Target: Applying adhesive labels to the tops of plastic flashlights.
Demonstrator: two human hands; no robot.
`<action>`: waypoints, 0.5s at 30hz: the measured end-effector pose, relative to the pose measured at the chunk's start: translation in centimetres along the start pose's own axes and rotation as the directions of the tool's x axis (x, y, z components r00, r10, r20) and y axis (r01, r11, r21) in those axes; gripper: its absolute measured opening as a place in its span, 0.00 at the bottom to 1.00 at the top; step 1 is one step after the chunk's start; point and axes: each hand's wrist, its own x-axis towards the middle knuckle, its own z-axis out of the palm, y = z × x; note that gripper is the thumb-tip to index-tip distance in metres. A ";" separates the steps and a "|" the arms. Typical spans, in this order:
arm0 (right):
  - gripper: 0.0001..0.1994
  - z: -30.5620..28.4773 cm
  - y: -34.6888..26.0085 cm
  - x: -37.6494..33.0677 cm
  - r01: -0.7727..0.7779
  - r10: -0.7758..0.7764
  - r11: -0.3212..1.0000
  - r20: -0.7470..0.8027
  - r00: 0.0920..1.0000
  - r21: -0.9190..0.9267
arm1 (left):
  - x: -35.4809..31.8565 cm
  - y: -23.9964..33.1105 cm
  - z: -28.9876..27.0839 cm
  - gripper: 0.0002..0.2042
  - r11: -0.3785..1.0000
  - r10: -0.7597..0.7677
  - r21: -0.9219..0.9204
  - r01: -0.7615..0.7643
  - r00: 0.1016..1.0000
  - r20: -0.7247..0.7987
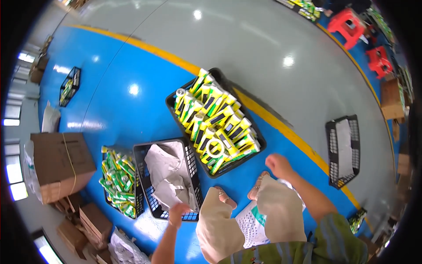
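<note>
Black plastic rim and mesh walls are forming the rectangular paper-lined crate (pixel 191 160) nearest the left grip (pixel 178 212), which is hovering over or touching its near edge; contact cannot be confirmed. Whether the left grip is wide, narrow or holding anything cannot be told, as blur is hiding the fingers. The right grip (pixel 278 165) is showing narrow, its fingers curling inward, in front of the person's right foot and just beside the near right corner of a black rectangular plastic crate (pixel 263 143).

That crate is carrying a heaped load of yellow, green and white tubes with black panels (pixel 222 116), lying at mixed angles; a white ring (pixel 207 148) is resting on the load near its near end. Crumpled greyish paper (pixel 165 160) is covering much of the bottom of the paper-lined crate. Immediately left of it, a black mesh crate (pixel 140 193) is holding green, yellow and white tubes (pixel 118 182) in a loose pile.

Farther left, a large brown cardboard box (pixel 61 163) is standing with a pale cord running over it. Blue glossy flooring (pixel 118 105) is extending beneath the loaded crates, with a yellow stripe (pixel 281 125) bordering it. Beyond the stripe, a black crate with a pale sheet inside (pixel 330 149) is sitting on grey flooring (pixel 281 88). Red plastic stools (pixel 347 26) are standing at the upper right.
</note>
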 end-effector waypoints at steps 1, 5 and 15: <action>0.02 1.1 1.8 3.2 0.121 -0.124 0.992 -0.118 0.985 -0.033 | 3.9 -1.1 0.8 0.11 0.855 -0.349 -0.439 0.276 0.932 -0.095; 0.12 5.8 11.9 11.3 -0.093 0.059 0.951 -0.123 0.991 -0.294 | 14.5 -7.7 7.2 0.20 0.936 -0.330 -0.182 0.300 0.929 -0.169; 0.15 10.1 25.1 14.6 -0.050 0.090 0.978 0.195 0.977 -0.205 | 20.3 -15.4 17.1 0.24 0.722 -0.333 -0.625 0.298 0.941 0.064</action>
